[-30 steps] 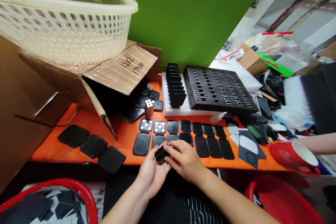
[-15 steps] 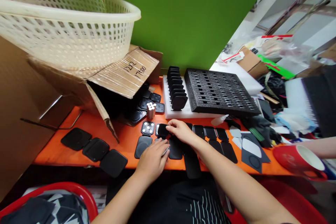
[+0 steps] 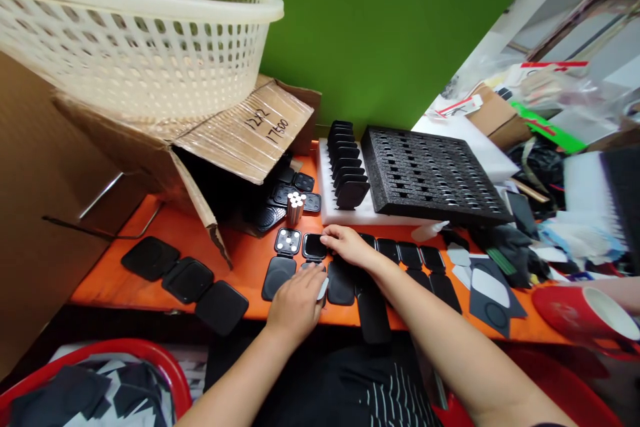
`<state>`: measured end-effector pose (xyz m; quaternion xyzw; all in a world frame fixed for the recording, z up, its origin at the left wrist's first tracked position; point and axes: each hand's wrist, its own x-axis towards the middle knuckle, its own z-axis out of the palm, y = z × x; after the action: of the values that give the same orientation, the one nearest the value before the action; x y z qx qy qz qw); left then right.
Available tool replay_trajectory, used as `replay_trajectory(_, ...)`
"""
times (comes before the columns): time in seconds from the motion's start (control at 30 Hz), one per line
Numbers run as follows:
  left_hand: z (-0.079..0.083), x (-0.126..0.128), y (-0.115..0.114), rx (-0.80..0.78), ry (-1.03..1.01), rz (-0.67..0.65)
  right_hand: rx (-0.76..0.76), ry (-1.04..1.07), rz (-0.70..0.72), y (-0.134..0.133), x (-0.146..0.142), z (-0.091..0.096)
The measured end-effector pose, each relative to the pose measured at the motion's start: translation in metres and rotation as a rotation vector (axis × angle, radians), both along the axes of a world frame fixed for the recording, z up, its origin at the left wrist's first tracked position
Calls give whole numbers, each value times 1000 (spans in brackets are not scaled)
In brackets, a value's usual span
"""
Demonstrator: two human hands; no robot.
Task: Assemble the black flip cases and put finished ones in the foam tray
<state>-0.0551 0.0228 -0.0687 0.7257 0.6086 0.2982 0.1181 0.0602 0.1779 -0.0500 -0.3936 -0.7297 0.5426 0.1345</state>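
A row of open black hinged cases (image 3: 415, 257) lies on the orange table (image 3: 240, 257). My left hand (image 3: 297, 300) rests palm down on the lower half of one case, fingers closed over it, with a pale edge showing under the fingertips. My right hand (image 3: 347, 245) reaches across, and its fingertips press a black square pad (image 3: 315, 247) into the upper half of the same case. Just left of it lies another open case (image 3: 289, 241) that shows silver discs. A small stack of silver discs (image 3: 295, 208) stands behind it.
A tipped cardboard box (image 3: 240, 140) under a cream basket (image 3: 125, 33) spills black parts at the left. A black foam tray (image 3: 430, 177) and upright cases in white foam (image 3: 347, 173) stand behind. Three closed cases (image 3: 187, 277) lie at the left; a red cup (image 3: 585, 313) and another person's arm (image 3: 620, 293) are at the right.
Both hands left the table's front edge, where they held a black piece. My right hand set a black pad over the second case's discs; my left hand came down on its lower half.
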Motion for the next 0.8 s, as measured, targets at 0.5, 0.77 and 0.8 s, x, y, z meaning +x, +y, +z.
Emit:
replay_trajectory(0.5,-3,-1,-1,-186,-167,-3,184,-154,-34,-6,-7,-1)
replay_trajectory(0.77,-2,-1,-1,-171,-233,12,145,-105,14,-3,-6,0)
replay_trajectory(0.8,-2,-1,-1,-174,-251,16,140,-92,27,-3,-5,-1)
